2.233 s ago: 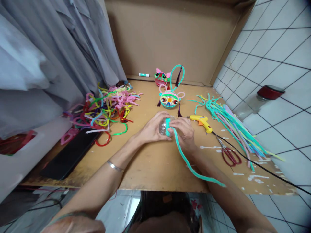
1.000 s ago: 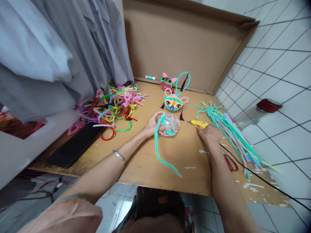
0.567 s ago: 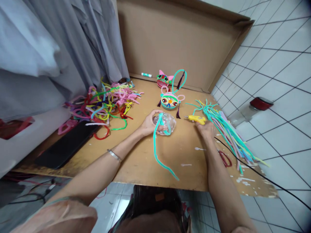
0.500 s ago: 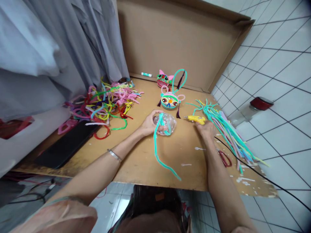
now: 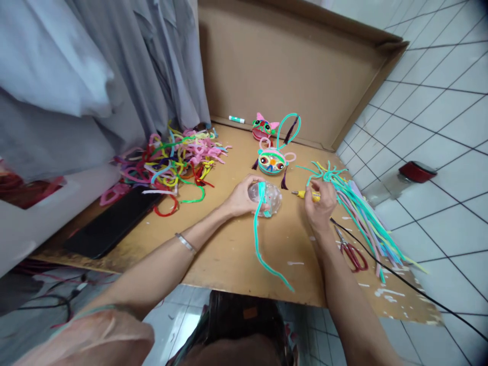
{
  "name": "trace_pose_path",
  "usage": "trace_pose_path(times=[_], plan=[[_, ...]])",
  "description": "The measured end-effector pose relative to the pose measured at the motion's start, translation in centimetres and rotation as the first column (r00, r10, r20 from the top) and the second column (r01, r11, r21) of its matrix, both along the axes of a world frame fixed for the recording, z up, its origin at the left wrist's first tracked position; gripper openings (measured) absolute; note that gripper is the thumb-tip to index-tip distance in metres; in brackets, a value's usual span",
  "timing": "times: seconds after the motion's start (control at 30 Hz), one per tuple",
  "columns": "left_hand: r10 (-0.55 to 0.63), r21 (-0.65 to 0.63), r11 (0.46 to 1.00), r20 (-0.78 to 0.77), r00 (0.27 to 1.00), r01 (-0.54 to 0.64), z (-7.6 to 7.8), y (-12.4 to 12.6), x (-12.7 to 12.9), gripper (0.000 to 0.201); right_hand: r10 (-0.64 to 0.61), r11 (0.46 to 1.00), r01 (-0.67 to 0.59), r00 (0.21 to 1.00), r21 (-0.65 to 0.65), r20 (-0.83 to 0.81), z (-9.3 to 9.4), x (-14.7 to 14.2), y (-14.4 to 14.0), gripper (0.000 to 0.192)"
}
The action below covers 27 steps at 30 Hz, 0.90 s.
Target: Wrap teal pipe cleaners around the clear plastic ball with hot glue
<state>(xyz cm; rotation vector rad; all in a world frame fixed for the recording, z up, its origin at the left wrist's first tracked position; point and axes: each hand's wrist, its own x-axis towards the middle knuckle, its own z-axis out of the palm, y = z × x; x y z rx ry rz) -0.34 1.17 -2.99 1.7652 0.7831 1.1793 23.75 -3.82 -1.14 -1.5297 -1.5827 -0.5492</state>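
My left hand (image 5: 247,197) grips a clear plastic ball (image 5: 273,195) from its left side, fingers curled round it. A turquoise pipe cleaner (image 5: 260,244) is on the ball, and its long loose end trails down over the table toward the front edge. My right hand (image 5: 320,206) is closed round a yellow glue gun (image 5: 310,195), its nozzle pointing left toward the ball with a gap between them. Part of the gun is hidden by my fingers. Just behind the ball stands a decorated ball with a face, pink ears and dark tassels (image 5: 272,161).
A tangled heap of coloured pipe cleaners (image 5: 179,157) and a black phone-like slab (image 5: 110,223) lie left. Straight pipe cleaners (image 5: 366,223), red-handled scissors (image 5: 354,256) and a black cord (image 5: 381,254) lie right. Behind are a second decorated ball (image 5: 262,128), a glue stick (image 5: 237,119) and cardboard (image 5: 290,71).
My right hand has shifted its hold on the glue gun and now covers more of its body. The left hand has turned the ball slightly. The whole view has shifted a little.
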Motion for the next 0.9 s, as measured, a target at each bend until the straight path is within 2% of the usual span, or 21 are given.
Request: trace_pose_path(times=[0.07,0.17,0.27,0.37,0.47,0.57,0.63,0.77,0.9], plan=[[-0.005,0.034,0.999,0.005,1.000,0.005,0.0,0.0,0.1,0.073,0.188,0.969,-0.208,0.972,0.135,0.144,0.4,-2.1,-0.7,0.021],[-0.030,0.103,0.994,0.015,0.999,0.029,0.0,0.1,0.1,0.069,0.367,0.891,-0.433,0.865,0.139,0.340,0.8,-5.0,-1.8,0.034],[-0.053,0.202,0.978,-0.015,0.998,0.055,0.2,0.0,0.2,0.066,0.444,0.838,-0.532,0.794,0.120,0.416,1.1,-6.5,-2.4,0.031],[-0.063,0.305,0.949,-0.052,0.997,0.076,0.4,-0.3,0.3,0.065,0.490,0.813,-0.569,0.784,0.123,0.382,1.3,-6.7,-2.5,0.019],[-0.085,0.370,0.923,-0.076,0.993,0.107,0.5,-0.5,0.4,0.065,0.536,0.812,-0.570,0.813,0.124,0.227,1.8,-6.7,-2.3,0.015],[-0.086,0.381,0.917,-0.105,0.991,0.120,0.5,-0.6,0.4,0.067,0.532,0.843,-0.526,0.846,0.117,-0.026,2.7,-6.9,-1.7,0.014],[-0.080,0.383,0.916,-0.116,0.990,0.119,0.4,-0.6,0.4,0.068,0.517,0.856,-0.505,0.835,0.108,-0.189,3.5,-7.2,-1.0,0.015],[-0.077,0.385,0.914,-0.133,0.988,0.124,0.3,-0.5,0.3,0.070,0.528,0.830,-0.552,0.734,0.077,-0.427,5.2,-7.4,1.1,0.021],[-0.077,0.373,0.920,-0.133,0.988,0.122,0.4,-0.5,0.3,0.069,0.526,0.730,-0.683,0.575,-0.014,-0.626,6.1,-7.4,3.0,0.029]])
